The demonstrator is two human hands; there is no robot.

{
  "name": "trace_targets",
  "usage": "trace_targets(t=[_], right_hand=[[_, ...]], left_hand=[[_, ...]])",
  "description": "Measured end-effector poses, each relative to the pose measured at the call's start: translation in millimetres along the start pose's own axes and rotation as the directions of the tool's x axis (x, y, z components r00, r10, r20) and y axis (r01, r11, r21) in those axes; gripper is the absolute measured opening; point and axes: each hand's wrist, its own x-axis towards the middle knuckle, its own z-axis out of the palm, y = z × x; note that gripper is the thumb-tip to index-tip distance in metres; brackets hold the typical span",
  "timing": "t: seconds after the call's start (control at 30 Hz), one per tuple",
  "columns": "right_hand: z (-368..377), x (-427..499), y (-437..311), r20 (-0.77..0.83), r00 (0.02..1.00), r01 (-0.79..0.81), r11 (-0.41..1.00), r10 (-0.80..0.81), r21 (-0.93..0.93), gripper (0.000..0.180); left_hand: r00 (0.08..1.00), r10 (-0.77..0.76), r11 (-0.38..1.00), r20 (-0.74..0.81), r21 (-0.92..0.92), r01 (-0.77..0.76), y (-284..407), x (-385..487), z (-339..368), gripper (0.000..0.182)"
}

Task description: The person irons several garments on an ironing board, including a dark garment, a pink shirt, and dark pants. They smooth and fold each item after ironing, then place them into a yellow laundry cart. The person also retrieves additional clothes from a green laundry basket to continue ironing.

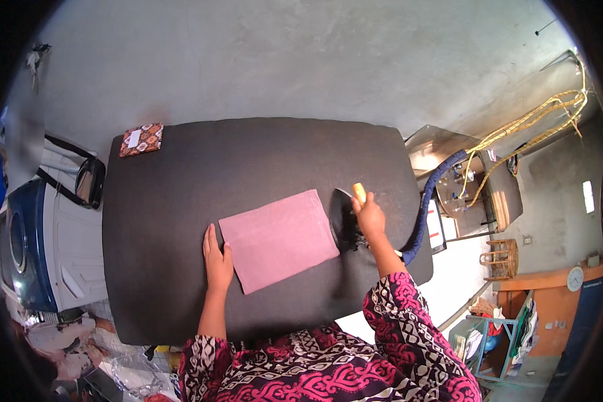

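A folded pink cloth [281, 241] lies flat, slightly turned, on a dark padded ironing table [241, 156]. At the cloth's left edge rests my left hand [218, 261], palm down, its thumb touching the fabric and its fingers along the side. My right hand [370, 216] grips the yellowish handle of a black iron [342, 216]. The iron is just right of the cloth, its tip towards the wall. From its rear, a hose wrapped in blue fabric [424, 216] curves up to the right.
A patterned notebook [141, 140] with a label lies on the table's far left corner. Left of the table stands a blue-and-white washing machine [35, 246]. Yellow-wrapped hoses [522, 130] hang at the right. Beyond are a rattan stool [502, 259] and a clothes rack [507, 331].
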Motion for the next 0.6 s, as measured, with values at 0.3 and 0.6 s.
trace_targets(t=[0.3, 0.6], right_hand=[[64, -67, 11, 0.347, 0.901, 0.205, 0.961, -0.26, 0.187, 0.071], [15, -25, 9, 0.683, 0.503, -0.397, 0.56, -0.53, 0.727, 0.037]], left_hand=[[0.93, -0.366, 0.894, -0.048, -0.296, 0.336, 7, -82, 43, 0.054], [0.829, -0.375, 0.247, 0.414, -0.818, 0.52, 28, -149, 21, 0.06]])
